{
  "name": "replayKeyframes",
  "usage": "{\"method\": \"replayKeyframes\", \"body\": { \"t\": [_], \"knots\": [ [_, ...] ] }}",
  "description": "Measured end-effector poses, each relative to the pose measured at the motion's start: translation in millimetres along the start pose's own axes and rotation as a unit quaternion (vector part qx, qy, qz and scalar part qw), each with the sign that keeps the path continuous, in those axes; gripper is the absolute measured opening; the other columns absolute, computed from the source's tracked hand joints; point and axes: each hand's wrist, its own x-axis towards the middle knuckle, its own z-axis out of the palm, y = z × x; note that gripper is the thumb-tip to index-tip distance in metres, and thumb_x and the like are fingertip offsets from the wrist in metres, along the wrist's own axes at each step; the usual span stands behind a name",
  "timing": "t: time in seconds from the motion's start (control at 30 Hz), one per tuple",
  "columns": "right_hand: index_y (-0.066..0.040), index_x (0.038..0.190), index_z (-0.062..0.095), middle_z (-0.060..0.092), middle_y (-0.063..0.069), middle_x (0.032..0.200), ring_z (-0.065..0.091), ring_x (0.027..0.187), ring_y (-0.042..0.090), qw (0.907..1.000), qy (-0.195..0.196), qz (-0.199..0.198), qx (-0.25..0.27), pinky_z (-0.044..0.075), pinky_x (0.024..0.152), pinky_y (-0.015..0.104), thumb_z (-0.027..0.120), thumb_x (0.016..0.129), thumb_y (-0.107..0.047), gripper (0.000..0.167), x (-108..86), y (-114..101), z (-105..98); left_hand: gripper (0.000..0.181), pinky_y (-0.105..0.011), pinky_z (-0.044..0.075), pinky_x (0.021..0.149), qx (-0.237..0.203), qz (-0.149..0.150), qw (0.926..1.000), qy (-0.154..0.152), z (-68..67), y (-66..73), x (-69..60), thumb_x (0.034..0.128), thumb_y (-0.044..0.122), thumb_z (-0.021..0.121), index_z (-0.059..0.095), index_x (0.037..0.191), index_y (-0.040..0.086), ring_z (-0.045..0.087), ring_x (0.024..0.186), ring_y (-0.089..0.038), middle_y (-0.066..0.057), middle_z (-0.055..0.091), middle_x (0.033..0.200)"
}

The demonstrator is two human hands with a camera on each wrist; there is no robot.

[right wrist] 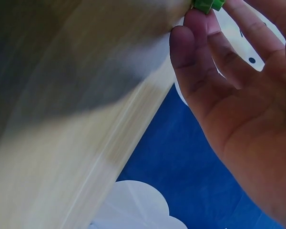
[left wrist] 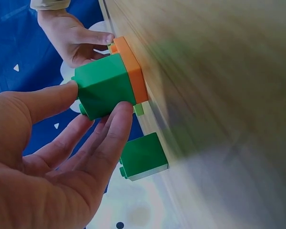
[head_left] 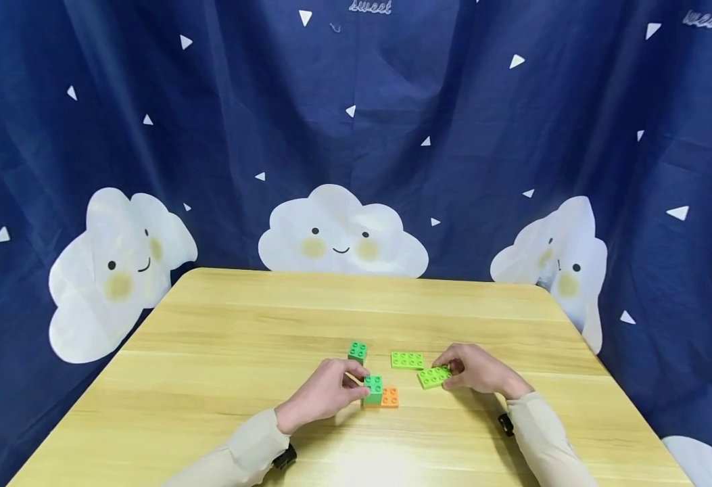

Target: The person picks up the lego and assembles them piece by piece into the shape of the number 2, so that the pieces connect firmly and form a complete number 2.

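A green building brick (head_left: 372, 390) is seated on one end of a flat orange brick (head_left: 390, 398), whose other studs stay uncovered. My left hand (head_left: 326, 392) holds the green brick between thumb and fingers; the left wrist view shows the fingertips (left wrist: 122, 109) against its side. A second green brick (head_left: 358, 351) stands on the table just beyond that hand. On the right, my right hand (head_left: 477, 368) pinches one end of a flat lime-green brick (head_left: 433, 377). Another flat lime-green brick (head_left: 407, 360) lies close behind it. In the right wrist view only a small green corner (right wrist: 205, 5) shows.
The bricks are grouped near the middle of a light wooden table (head_left: 240, 325). Behind the table hangs a dark blue curtain (head_left: 356, 149) printed with clouds and small white triangles.
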Motion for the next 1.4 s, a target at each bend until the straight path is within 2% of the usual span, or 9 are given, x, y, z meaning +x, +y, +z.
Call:
{"method": "replayKeyframes", "body": {
  "t": [0.4, 0.63, 0.73, 0.83, 1.03, 1.17, 1.4],
  "knots": [
    [-0.002, 0.121, 0.073, 0.064, -0.001, 0.095, 0.053, 0.078, 0.008, 0.9999, 0.009, -0.007, 0.001, 0.046, 0.067, 0.022, 0.082, 0.087, -0.015, 0.038, -0.6, -1, -4, 0.026, -0.023, 0.060, 0.079, 0.011, 0.004, 0.9999, -0.002, 0.6, 0.3, -1.4, 0.0943, 0.015, 0.074, 0.071, 0.116, 0.001, 0.074, 0.094, -0.019, -0.013, 0.072, 0.114],
    [-0.003, 0.123, 0.072, 0.060, -0.003, 0.090, 0.054, 0.077, 0.008, 0.9999, 0.012, -0.011, 0.004, 0.048, 0.066, 0.023, 0.080, 0.090, -0.017, 0.036, -1.2, -5, -5, 0.043, -0.025, 0.061, 0.078, 0.019, -0.001, 0.9998, -0.005, -2.0, 3.7, -3.1, 0.0950, 0.020, 0.074, 0.065, 0.131, -0.001, 0.073, 0.094, -0.016, -0.016, 0.069, 0.122],
    [-0.004, 0.123, 0.072, 0.062, -0.004, 0.092, 0.057, 0.080, 0.008, 0.9997, 0.018, -0.017, 0.001, 0.051, 0.067, 0.023, 0.079, 0.091, -0.019, 0.036, -0.9, -6, -6, 0.045, -0.024, 0.060, 0.077, 0.029, 0.003, 0.9996, 0.003, -3.6, 4.0, -2.8, 0.0945, 0.022, 0.075, 0.064, 0.131, -0.002, 0.072, 0.092, -0.016, -0.018, 0.069, 0.125],
    [-0.004, 0.123, 0.072, 0.066, -0.004, 0.097, 0.059, 0.082, 0.007, 0.9994, 0.025, -0.024, 0.000, 0.053, 0.069, 0.023, 0.079, 0.091, -0.021, 0.037, -0.2, -8, -6, 0.044, -0.026, 0.060, 0.078, 0.045, 0.013, 0.9988, 0.016, -5.6, 4.7, -2.7, 0.0939, 0.023, 0.075, 0.066, 0.129, -0.002, 0.072, 0.095, -0.020, -0.019, 0.069, 0.127],
    [-0.004, 0.123, 0.073, 0.068, -0.002, 0.101, 0.062, 0.084, 0.007, 0.9991, 0.034, -0.027, -0.001, 0.054, 0.069, 0.023, 0.079, 0.091, -0.023, 0.037, -0.3, -14, -7, 0.042, -0.034, 0.058, 0.081, 0.081, 0.014, 0.9959, 0.039, -8.8, 7.8, -2.4, 0.0952, 0.028, 0.073, 0.068, 0.128, 0.003, 0.068, 0.106, -0.029, -0.014, 0.069, 0.129],
    [-0.006, 0.123, 0.073, 0.068, -0.004, 0.102, 0.062, 0.085, 0.008, 0.9988, 0.041, -0.025, -0.003, 0.055, 0.071, 0.024, 0.078, 0.092, -0.026, 0.037, -0.4, -20, -8, 0.040, -0.035, 0.056, 0.080, 0.088, 0.008, 0.9948, 0.051, -9.4, 9.9, -2.3, 0.0952, 0.030, 0.073, 0.069, 0.127, 0.007, 0.067, 0.104, -0.027, -0.013, 0.069, 0.127],
    [-0.009, 0.123, 0.073, 0.067, -0.006, 0.101, 0.061, 0.085, 0.006, 0.9972, 0.060, -0.043, -0.014, 0.054, 0.070, 0.024, 0.077, 0.092, -0.027, 0.035, 0.7, -30, -10, 0.039, -0.041, 0.055, 0.088, 0.082, 0.020, 0.9944, 0.063, -9.7, 10.4, -2.3, 0.0961, 0.032, 0.072, 0.070, 0.126, 0.008, 0.065, 0.113, -0.030, -0.012, 0.070, 0.126]
  ]
}}
